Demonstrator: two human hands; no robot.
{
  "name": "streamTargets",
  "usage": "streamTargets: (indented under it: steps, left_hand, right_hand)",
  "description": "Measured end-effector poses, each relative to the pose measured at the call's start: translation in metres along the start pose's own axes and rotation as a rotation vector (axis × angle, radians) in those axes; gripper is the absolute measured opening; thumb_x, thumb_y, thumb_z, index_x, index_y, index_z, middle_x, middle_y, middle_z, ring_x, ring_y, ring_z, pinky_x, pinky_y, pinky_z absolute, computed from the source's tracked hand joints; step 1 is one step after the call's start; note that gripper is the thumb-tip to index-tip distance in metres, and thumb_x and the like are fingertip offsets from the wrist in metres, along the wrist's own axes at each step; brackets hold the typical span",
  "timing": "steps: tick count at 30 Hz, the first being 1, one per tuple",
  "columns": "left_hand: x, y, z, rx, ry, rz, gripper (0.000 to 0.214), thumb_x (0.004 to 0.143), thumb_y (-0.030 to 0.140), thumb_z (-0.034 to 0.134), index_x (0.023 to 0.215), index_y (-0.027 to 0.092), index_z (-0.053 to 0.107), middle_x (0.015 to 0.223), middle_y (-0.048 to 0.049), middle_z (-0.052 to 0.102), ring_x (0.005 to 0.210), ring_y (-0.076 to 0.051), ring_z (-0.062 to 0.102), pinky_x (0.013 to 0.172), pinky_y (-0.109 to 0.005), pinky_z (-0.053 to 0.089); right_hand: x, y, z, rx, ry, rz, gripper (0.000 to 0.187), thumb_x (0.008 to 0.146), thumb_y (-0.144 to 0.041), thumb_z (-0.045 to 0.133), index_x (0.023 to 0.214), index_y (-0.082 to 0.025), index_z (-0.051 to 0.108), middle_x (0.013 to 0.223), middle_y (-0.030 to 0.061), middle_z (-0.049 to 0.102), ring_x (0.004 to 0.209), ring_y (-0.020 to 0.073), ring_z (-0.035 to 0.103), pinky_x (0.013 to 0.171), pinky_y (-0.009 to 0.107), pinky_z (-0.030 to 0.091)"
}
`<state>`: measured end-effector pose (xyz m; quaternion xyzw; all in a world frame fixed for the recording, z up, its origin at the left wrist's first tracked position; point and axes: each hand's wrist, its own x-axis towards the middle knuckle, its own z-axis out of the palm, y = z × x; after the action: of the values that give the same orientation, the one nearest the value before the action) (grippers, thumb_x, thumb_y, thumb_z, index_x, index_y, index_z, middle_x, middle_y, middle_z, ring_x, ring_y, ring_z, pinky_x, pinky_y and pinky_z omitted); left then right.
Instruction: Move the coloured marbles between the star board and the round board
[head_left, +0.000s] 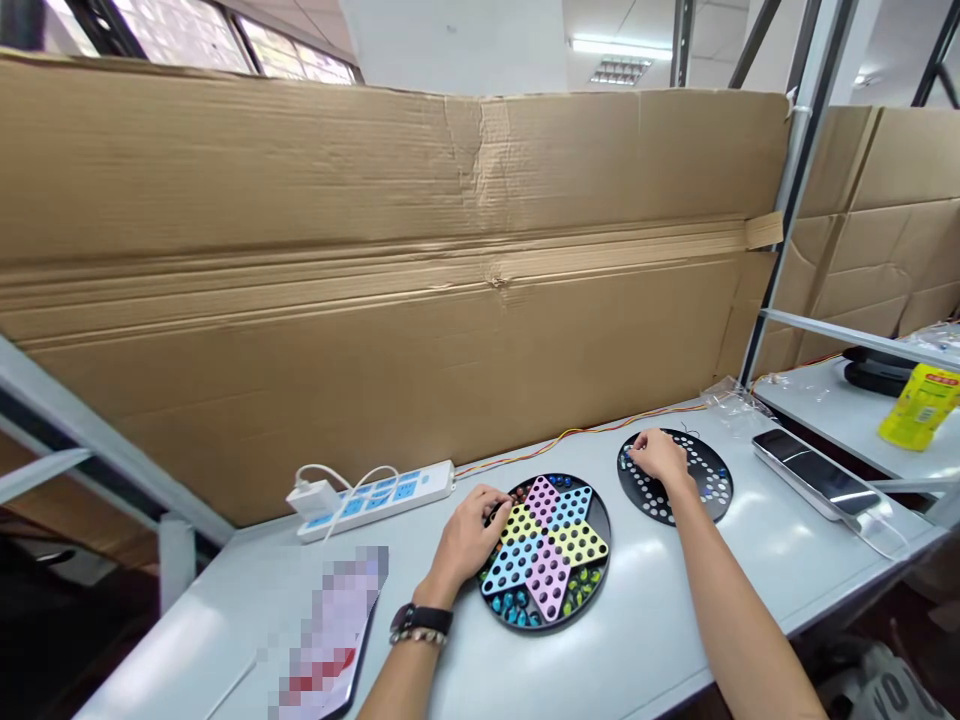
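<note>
A round black Chinese checkers board (544, 550) lies on the grey table, with a pink, blue and yellow star and coloured marbles (514, 607) in its rim compartments. At its left edge rests my left hand (474, 530), fingers curled over the rim compartment; anything in them is hidden. To the right is a black disc (651, 505) with white-looking holes and a few bluish marbles (724, 473). Over the disc's left part, my right hand (661, 458) has its fingers pinched together, fingertips at a small bluish marble (628, 454).
A white power strip (431, 483) with a plugged-in charger (313, 498) stands behind at left. A phone (337, 640) lies front left. Another phone-like device (817, 470) sits at right on a cable. Cardboard (420, 370) walls the back; a metal post (780, 240) rises at right.
</note>
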<state>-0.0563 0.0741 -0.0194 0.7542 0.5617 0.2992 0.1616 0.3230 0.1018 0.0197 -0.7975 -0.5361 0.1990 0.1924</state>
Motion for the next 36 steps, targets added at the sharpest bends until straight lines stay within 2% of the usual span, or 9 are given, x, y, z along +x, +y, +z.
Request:
streamTargets:
  steps: [5, 8, 13, 16, 20, 26, 32, 36]
  left_hand:
    - [0.001, -0.002, -0.001, 0.006, -0.014, 0.008, 0.041, 0.102, 0.058, 0.057, 0.096, 0.028, 0.084, 0.109, -0.0062, 0.086, 0.088, -0.026, 0.075, 0.089, -0.039, 0.066]
    - [0.001, -0.001, -0.002, 0.006, -0.012, 0.004, 0.041, 0.101, 0.058, 0.057, 0.095, 0.028, 0.084, 0.109, -0.0067, 0.086, 0.087, -0.026, 0.074, 0.089, -0.039, 0.066]
    - [0.002, 0.001, -0.001, 0.000, -0.002, 0.002, 0.041, 0.100, 0.060, 0.058, 0.094, 0.029, 0.084, 0.108, -0.0073, 0.086, 0.086, -0.026, 0.074, 0.090, -0.040, 0.066]
    - [0.002, 0.001, -0.001, -0.002, 0.003, 0.004, 0.043, 0.101, 0.062, 0.058, 0.094, 0.029, 0.084, 0.107, -0.0074, 0.087, 0.086, -0.026, 0.074, 0.090, -0.040, 0.066]
    - [0.001, 0.001, -0.001, 0.005, -0.008, -0.003, 0.045, 0.102, 0.064, 0.057, 0.095, 0.029, 0.084, 0.108, -0.0064, 0.087, 0.089, -0.027, 0.075, 0.089, -0.040, 0.066]
    - [0.001, 0.002, -0.001, 0.014, -0.012, -0.019, 0.043, 0.102, 0.062, 0.057, 0.097, 0.030, 0.085, 0.109, -0.0065, 0.086, 0.089, -0.028, 0.076, 0.089, -0.043, 0.065]
    - [0.000, 0.003, -0.004, 0.018, -0.036, -0.021, 0.040, 0.102, 0.058, 0.056, 0.098, 0.030, 0.084, 0.111, -0.0065, 0.086, 0.091, -0.027, 0.076, 0.091, -0.042, 0.064]
    - [0.000, 0.003, -0.003, 0.007, -0.043, -0.029, 0.040, 0.102, 0.057, 0.056, 0.099, 0.029, 0.085, 0.113, -0.0080, 0.086, 0.092, -0.028, 0.077, 0.093, -0.043, 0.064]
  right_hand:
    - [0.001, -0.005, 0.004, 0.104, 0.074, -0.040, 0.036, 0.112, -0.023, 0.053, 0.121, -0.024, 0.088, 0.125, 0.0133, 0.089, 0.123, 0.0304, 0.081, 0.101, 0.038, 0.056]
    - [-0.003, -0.016, 0.014, 0.158, 0.088, -0.162, 0.036, 0.114, -0.024, 0.056, 0.133, -0.022, 0.086, 0.137, 0.0126, 0.086, 0.130, 0.0270, 0.078, 0.110, 0.035, 0.055]
    - [-0.021, -0.044, 0.045, 0.144, -0.052, -0.485, 0.032, 0.110, -0.024, 0.067, 0.135, -0.020, 0.086, 0.141, 0.0136, 0.083, 0.137, 0.0279, 0.072, 0.123, 0.038, 0.050]
    - [-0.033, -0.056, 0.057, 0.079, -0.140, -0.583, 0.028, 0.108, -0.021, 0.070, 0.129, -0.021, 0.089, 0.137, 0.0123, 0.083, 0.135, 0.0285, 0.072, 0.121, 0.038, 0.050]
    - [-0.042, -0.068, 0.058, -0.006, -0.197, -0.606, 0.028, 0.108, -0.021, 0.069, 0.125, -0.023, 0.091, 0.132, 0.0111, 0.083, 0.129, 0.0286, 0.072, 0.113, 0.035, 0.051]
    - [-0.047, -0.082, 0.050, -0.136, -0.237, -0.564, 0.031, 0.108, -0.025, 0.069, 0.127, -0.024, 0.094, 0.131, 0.0109, 0.087, 0.125, 0.0296, 0.078, 0.098, 0.032, 0.054]
    - [-0.047, -0.094, 0.050, -0.217, -0.251, -0.595, 0.030, 0.105, -0.021, 0.069, 0.120, -0.026, 0.095, 0.133, 0.0112, 0.090, 0.125, 0.0310, 0.081, 0.099, 0.034, 0.056]
    - [-0.046, -0.101, 0.053, -0.264, -0.247, -0.638, 0.030, 0.100, -0.014, 0.071, 0.118, -0.020, 0.094, 0.130, 0.0187, 0.090, 0.120, 0.0353, 0.083, 0.099, 0.038, 0.059]
